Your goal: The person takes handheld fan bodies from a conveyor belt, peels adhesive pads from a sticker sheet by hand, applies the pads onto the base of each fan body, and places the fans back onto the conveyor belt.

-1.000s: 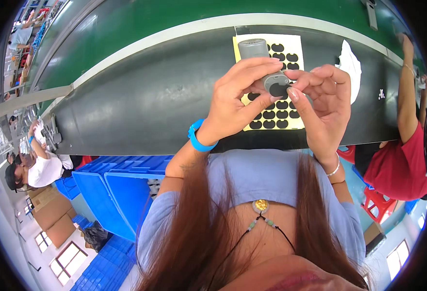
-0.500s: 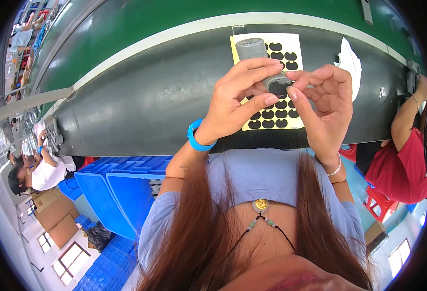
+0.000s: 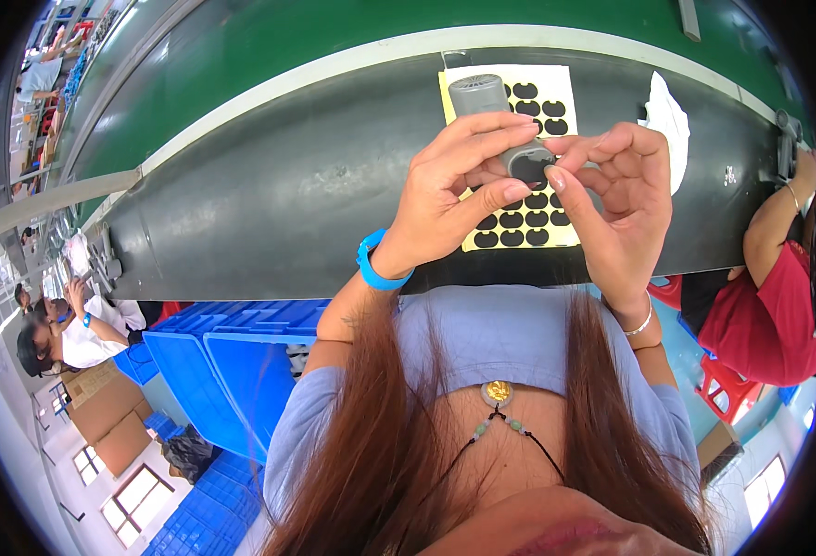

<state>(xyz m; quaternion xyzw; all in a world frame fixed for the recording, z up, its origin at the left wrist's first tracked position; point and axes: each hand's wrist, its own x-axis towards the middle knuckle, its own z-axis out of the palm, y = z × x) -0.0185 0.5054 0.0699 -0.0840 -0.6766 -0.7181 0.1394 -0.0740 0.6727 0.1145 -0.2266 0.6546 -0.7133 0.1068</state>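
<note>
My left hand (image 3: 459, 185) is wrapped round a grey hair-dryer-like device (image 3: 479, 95), whose round slotted end points away from me. The near oval end of the device faces up between my hands and carries a black sticker (image 3: 530, 167). Thumb and forefinger of my right hand (image 3: 616, 185) pinch at the right edge of that sticker; its other fingers are curled. Beneath my hands lies a yellow-backed sheet (image 3: 565, 83) with rows of black stickers, partly hidden by my hands and the device.
A crumpled white cloth or bag (image 3: 667, 125) lies right of the sheet on the dark belt (image 3: 269, 185). At the right, a person in red (image 3: 765, 324) handles another grey device (image 3: 786, 130). Blue crates (image 3: 241, 371) stand at the lower left; a person in white (image 3: 93, 343) sits beyond.
My hands and the device stay almost in place, with the right thumb shifted very slightly at the sticker's edge. The person at the left has raised a hand.
</note>
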